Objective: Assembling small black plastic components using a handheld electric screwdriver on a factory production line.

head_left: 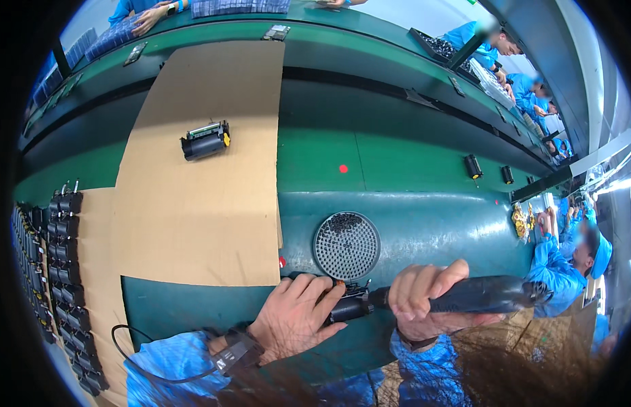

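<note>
My left hand point(291, 320) grips a black cylindrical housing point(350, 309) just above the green mat, its thumb and fingers on the near end. Wrapped around a black power screwdriver point(484, 294) is my right hand point(422, 302). The screwdriver lies nearly level, its narrow front end at the housing's right side; whether the bit touches a screw cannot be made out. Beyond the housing sits a round grey screw tray point(356, 261) full of small holes, with dark screws point(344, 222) heaped at its far side. A corded black strap point(239, 353) circles my left wrist.
A similar housing point(207, 141) with a circuit board lies on the cardboard point(200, 224). Rows of black housings point(67, 271) stand at the left. Two more units point(473, 167) rest at the far right. Co-workers in blue point(556, 264) sit along the right and across the bench.
</note>
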{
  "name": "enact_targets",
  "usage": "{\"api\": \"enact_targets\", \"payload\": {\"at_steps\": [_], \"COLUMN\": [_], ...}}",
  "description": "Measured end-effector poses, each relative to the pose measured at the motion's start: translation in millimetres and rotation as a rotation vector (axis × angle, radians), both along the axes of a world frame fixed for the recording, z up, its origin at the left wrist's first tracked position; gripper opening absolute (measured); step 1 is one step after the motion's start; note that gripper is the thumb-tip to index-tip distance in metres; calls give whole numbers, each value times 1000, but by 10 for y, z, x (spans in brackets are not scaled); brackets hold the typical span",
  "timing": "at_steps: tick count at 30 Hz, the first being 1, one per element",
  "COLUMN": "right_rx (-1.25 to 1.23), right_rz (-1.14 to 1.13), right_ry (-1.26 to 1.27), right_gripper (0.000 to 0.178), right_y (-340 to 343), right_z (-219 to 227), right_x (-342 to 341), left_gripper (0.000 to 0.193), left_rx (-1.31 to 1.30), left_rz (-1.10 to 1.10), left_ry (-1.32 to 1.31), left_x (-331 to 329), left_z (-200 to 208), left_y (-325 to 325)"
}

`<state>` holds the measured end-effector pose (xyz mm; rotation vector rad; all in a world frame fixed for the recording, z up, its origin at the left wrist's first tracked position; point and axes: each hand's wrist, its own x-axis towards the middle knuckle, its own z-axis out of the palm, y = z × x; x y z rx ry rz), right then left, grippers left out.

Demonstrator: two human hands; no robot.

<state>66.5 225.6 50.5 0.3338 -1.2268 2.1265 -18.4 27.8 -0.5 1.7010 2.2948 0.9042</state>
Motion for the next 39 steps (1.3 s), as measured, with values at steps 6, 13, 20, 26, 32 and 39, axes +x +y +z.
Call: {"api": "enact_targets", "payload": {"at_steps": [6,13,20,26,32,39], "right_rx": [122,131,177,219,237,221], "right_rz": [58,121,59,71,57,70], "right_ry": [-15,88,78,73,82,70], "right_gripper": [84,97,95,93,94,93], "right_y": [36,4,-37,-31,-9,-35], "right_z": [-88,-159,-152,-157,-152,-132], "right_x": [13,-32,-6,-1,1,-8], "left_gripper": [62,62,61,60,60,61], "left_rx": [-10,-16,-12,-16,-3,0], "left_rz": [-4,-8,-9,-13,-12,-20], "left_ry": [33,30,39,39,42,28], "left_x": [-12,-13,-8,-15,-18,-20], "left_z": [39,39,25,29,17,16], "left_y": [13,20,14,8,8,9]}}
